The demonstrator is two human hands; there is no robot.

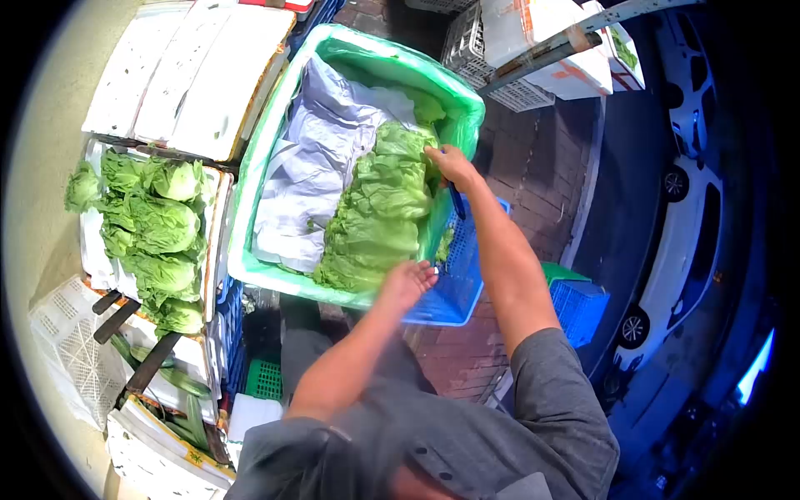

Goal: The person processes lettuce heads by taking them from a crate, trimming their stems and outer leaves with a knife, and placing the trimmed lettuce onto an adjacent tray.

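Note:
A row of green lettuce [379, 204] lies in a crate lined with green plastic [260, 187], beside crumpled whitish sheeting [304, 171]. My right hand [452, 165] is at the lettuce's far right edge, fingers bent against the leaves. A slim dark object [457, 202] sticks out below that palm; its kind is unclear. Over the crate's near edge, my left hand [406, 283] has its fingers curled by the lettuce's near end. Something small and white shows at its fingertips, too small to name.
A blue crate [446, 308] with leaf scraps stands under the lined crate's right side. At left are lettuce heads [162, 225] on a white foam box and long green gourds [183, 382]. A metal pole [542, 58] crosses the upper right; parked cars [679, 242] stand beyond.

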